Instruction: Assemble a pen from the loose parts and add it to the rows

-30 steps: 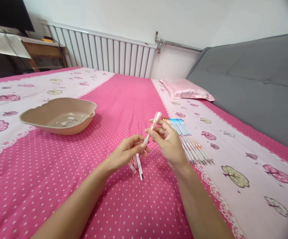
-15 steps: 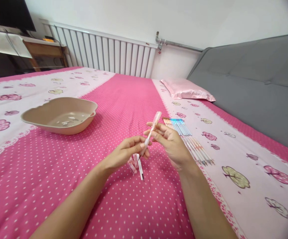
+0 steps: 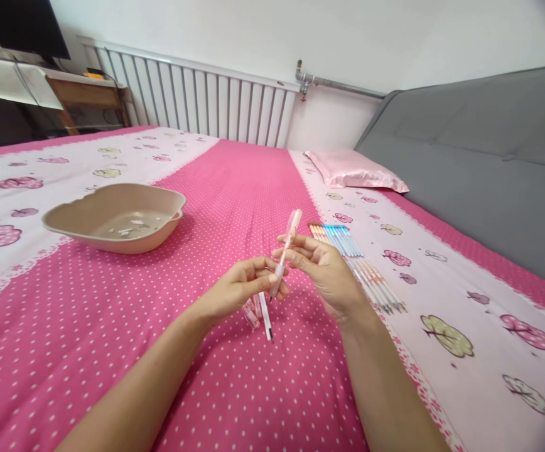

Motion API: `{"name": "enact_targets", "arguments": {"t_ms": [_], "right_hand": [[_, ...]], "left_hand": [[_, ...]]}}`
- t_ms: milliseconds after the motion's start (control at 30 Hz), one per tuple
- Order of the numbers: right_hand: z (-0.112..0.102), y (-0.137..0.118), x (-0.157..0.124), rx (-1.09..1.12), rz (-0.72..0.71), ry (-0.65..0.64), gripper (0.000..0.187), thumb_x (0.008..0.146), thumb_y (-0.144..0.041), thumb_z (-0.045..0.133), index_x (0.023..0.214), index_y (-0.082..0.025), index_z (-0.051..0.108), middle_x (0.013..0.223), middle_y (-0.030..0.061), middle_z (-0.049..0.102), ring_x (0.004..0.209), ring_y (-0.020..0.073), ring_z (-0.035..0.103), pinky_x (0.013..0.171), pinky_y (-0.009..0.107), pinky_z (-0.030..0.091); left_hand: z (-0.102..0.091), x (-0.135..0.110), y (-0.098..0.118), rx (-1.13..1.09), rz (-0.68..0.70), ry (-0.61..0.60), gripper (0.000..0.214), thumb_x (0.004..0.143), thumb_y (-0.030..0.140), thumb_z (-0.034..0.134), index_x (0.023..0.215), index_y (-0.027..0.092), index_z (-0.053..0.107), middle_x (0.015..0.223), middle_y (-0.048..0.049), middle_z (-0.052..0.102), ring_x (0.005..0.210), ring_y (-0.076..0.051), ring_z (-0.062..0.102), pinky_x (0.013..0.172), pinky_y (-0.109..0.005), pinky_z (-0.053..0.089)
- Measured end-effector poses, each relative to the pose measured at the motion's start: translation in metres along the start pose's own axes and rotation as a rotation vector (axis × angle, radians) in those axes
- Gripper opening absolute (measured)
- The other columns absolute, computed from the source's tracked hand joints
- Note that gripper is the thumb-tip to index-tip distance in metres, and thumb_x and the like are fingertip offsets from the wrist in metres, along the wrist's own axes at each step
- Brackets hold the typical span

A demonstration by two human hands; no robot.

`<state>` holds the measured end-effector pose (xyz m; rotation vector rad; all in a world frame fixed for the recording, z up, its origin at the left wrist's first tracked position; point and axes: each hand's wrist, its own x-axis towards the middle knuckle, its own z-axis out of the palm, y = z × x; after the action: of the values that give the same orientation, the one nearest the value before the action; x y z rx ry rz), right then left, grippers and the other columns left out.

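Note:
Both hands grip one pink-and-white pen (image 3: 289, 237), held tilted above the bedspread with its dark tip pointing down. My left hand (image 3: 248, 281) pinches the pen near the tip end. Higher on the barrel, the fingers of my right hand (image 3: 323, 267) are closed around it. Below my left hand lie a white pen refill (image 3: 266, 320) with a dark end and some clear pink-patterned pen parts (image 3: 251, 314), partly hidden by the fingers. Beside my right wrist is a row of pink-and-white pens (image 3: 378, 285).
A row of blue and orange-brown pens (image 3: 341, 238) lies beyond my right hand. To the left stands a beige basin (image 3: 88, 235) with small white pieces inside. A pink pillow (image 3: 355, 168) rests by the grey headboard (image 3: 480, 125); a white radiator (image 3: 197, 94) lines the wall.
The pen has turned slightly more upright between the fingers, its lower tip shifting a little right. Both hands keep their hold and have barely moved.

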<state>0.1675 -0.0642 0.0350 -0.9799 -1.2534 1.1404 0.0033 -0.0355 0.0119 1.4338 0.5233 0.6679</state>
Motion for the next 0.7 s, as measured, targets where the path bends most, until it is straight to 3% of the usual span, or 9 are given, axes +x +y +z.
{"name": "enact_targets", "arguments": {"t_ms": [200, 467, 700], "right_hand": [[-0.002, 0.007, 0.002, -0.043, -0.018, 0.082, 0.037, 0.064, -0.035, 0.075, 0.093, -0.018, 0.061, 0.072, -0.0004, 0.065, 0.07, 0.0145, 0.063, 0.076, 0.034, 0.05], [0.001, 0.012, 0.0, -0.089, -0.021, 0.109, 0.04, 0.063, -0.033, 0.076, 0.096, -0.019, 0.057, 0.068, -0.0032, 0.062, 0.063, 0.0123, 0.06, 0.064, 0.028, 0.047], [0.002, 0.003, -0.002, 0.01, -0.013, -0.034, 0.035, 0.076, -0.031, 0.065, 0.109, -0.023, 0.056, 0.105, 0.0052, 0.065, 0.099, 0.0176, 0.059, 0.089, 0.037, 0.046]], "left_hand": [[0.002, 0.001, -0.001, -0.04, -0.031, 0.052, 0.024, 0.076, 0.029, 0.065, 0.088, 0.012, 0.054, 0.075, -0.0047, 0.066, 0.058, -0.01, 0.059, 0.054, -0.022, 0.044], [0.002, 0.002, -0.004, -0.013, -0.032, 0.042, 0.028, 0.072, 0.029, 0.069, 0.088, 0.013, 0.053, 0.064, -0.0003, 0.062, 0.051, -0.009, 0.056, 0.051, -0.022, 0.042], [0.001, 0.002, -0.002, -0.024, 0.009, 0.049, 0.022, 0.078, 0.027, 0.063, 0.092, 0.012, 0.056, 0.079, -0.0055, 0.066, 0.074, -0.014, 0.062, 0.07, -0.028, 0.046]]}}
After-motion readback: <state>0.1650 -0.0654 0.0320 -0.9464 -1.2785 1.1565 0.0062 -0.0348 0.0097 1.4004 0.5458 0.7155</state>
